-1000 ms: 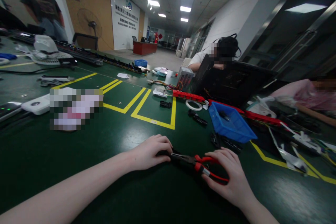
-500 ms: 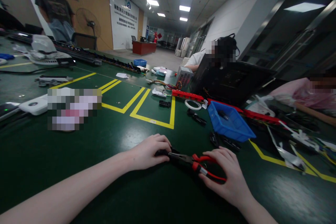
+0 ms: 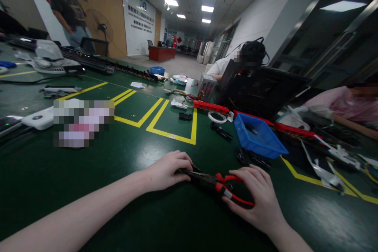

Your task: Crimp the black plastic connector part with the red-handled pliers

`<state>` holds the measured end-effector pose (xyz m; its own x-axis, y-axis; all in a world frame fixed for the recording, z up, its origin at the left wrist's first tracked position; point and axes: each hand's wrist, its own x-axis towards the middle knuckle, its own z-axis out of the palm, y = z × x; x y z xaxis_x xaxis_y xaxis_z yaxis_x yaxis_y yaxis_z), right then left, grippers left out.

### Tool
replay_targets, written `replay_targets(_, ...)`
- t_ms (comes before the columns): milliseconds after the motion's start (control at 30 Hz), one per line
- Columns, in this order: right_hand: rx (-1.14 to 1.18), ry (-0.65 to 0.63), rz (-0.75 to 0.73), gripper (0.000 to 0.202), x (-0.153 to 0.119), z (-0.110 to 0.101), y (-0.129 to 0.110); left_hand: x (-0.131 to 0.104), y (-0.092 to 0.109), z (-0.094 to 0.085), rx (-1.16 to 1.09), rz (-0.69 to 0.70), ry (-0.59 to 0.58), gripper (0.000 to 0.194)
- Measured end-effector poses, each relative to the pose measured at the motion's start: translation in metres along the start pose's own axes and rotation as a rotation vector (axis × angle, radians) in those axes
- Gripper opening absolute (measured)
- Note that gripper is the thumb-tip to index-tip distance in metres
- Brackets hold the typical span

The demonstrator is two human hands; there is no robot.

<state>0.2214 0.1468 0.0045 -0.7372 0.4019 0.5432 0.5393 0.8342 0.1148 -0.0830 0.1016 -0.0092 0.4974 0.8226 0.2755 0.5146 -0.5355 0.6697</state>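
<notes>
Red-handled needle-nose pliers point leftward over the green table. My right hand is closed around their handles, which are spread apart. At the tip of the jaws, my left hand pinches a small black part, mostly covered by the fingers. The jaws meet or overlap this part; whether they grip it I cannot tell. Several black pieces lie beyond my right hand, beside a blue plastic tray.
Yellow tape marks the green tabletop. A white tape roll, red strips and a power supply box lie farther back. A large black panel stands before a seated person. Cables and plastic bags lie right.
Both hands and the pliers stay almost in place, the handles shifting only slightly. In the background, the standing person at the left has moved a little to the right.
</notes>
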Motion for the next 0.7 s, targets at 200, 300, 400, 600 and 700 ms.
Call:
replay_targets(200,-0.045,0.014,-0.027,0.053,0.0009,-0.0020,-0.0014,-0.0007,0.0000,0.0014,0.000,-0.002,0.009,0.011)
replay_targets(300,-0.048,0.003,-0.010,0.055,0.0006,-0.0007,-0.0003,-0.0014,0.0011,0.0020,0.022,-0.005,0.016,0.012)
replay_targets(400,-0.038,-0.016,0.008,0.058,0.0007,0.0007,-0.0002,-0.0017,0.0021,0.0020,0.050,-0.005,0.017,0.012)
replay_targets(600,0.014,-0.062,0.050,0.053,0.0014,0.0014,-0.0025,-0.0015,0.0026,0.0021,0.049,-0.013,0.024,0.012)
replay_targets(700,0.020,-0.076,0.070,0.055,0.0013,0.0020,-0.0024,-0.0015,0.0029,0.0016,0.039,-0.013,0.025,0.011)
